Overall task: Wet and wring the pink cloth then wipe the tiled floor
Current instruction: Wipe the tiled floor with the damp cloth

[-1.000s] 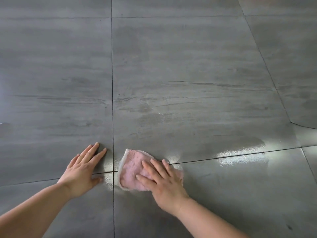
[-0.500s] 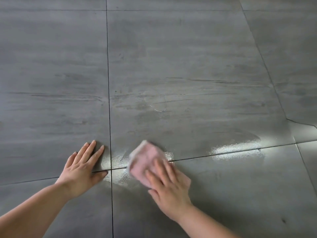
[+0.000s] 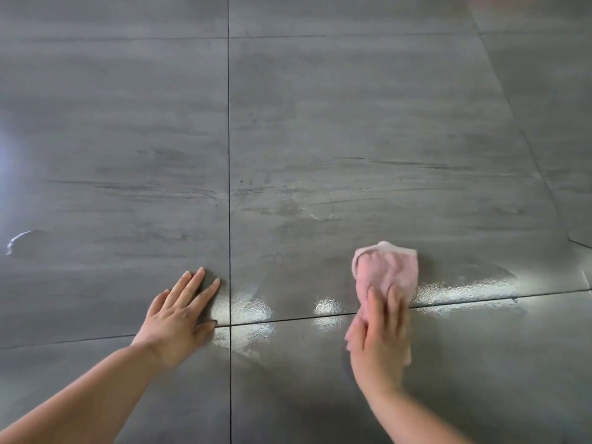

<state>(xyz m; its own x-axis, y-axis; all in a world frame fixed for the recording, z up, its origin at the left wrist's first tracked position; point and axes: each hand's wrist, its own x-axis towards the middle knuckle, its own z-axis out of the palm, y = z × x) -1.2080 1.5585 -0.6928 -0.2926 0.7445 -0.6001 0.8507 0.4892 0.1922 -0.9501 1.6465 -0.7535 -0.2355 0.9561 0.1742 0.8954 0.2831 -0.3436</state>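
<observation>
Pink and bunched into a loose wad, the pink cloth [image 3: 386,270] lies on the tiled floor [image 3: 352,123] at about four o'clock from the middle of the view. It sits across the grout line [image 3: 288,319] that runs from side to side. Its far end, with a pale hem, pokes out towards twelve o'clock, beyond the fingertips.

The right hand [image 3: 379,341], at five o'clock, lies palm down on the cloth's near half. Its fingers [image 3: 373,302] are stretched out almost straight and press the fabric to the floor rather than curling round it. A strip of cloth shows at each side of the palm. This hand is somewhat blurred, so finer detail of the grip cannot be made out.

The left hand [image 3: 179,322], at about eight o'clock, is well apart from the cloth. It rests flat on bare tile with its fingers [image 3: 192,283] spread and straight, holding nothing. Its thumb tip lies just beside the crossing where the side-to-side joint meets the long grout line [image 3: 229,155] that runs from twelve to six o'clock.

Wet sheen [image 3: 464,285] glistens in patches along the side-to-side joint, between the hands and out towards three o'clock of the cloth. A thin curved white mark [image 3: 317,216] sits on the grey tile at eleven o'clock of the cloth. A bright glare [image 3: 19,241] shows at the nine o'clock edge.
</observation>
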